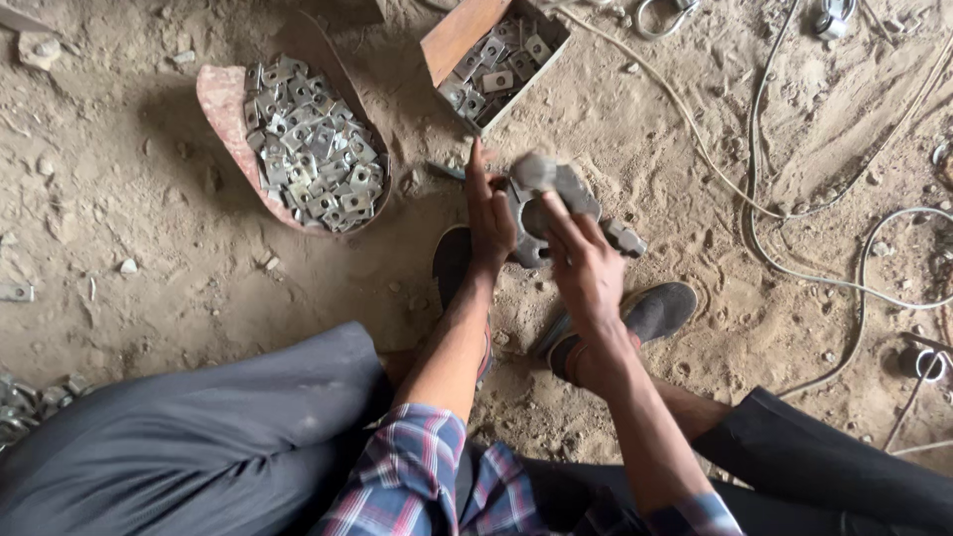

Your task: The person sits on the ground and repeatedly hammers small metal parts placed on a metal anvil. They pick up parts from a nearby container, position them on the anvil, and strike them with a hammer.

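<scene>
I see my left hand (488, 220) flat and released against the metal die block (556, 213), my right hand (586, 263) grasping a blurred hammer (534, 171).

Rough metal workshop, work done on bare ground. Floor (149, 199) is packed dirt with small stones. Upper left of frame: rusty curved tray (223, 109) full of square metal plates (313, 149). Upper centre: open box (459, 35) with same plates. Right side: loose cables (794, 213) across dirt. Lower left edge: more metal scrap (25, 402).
</scene>
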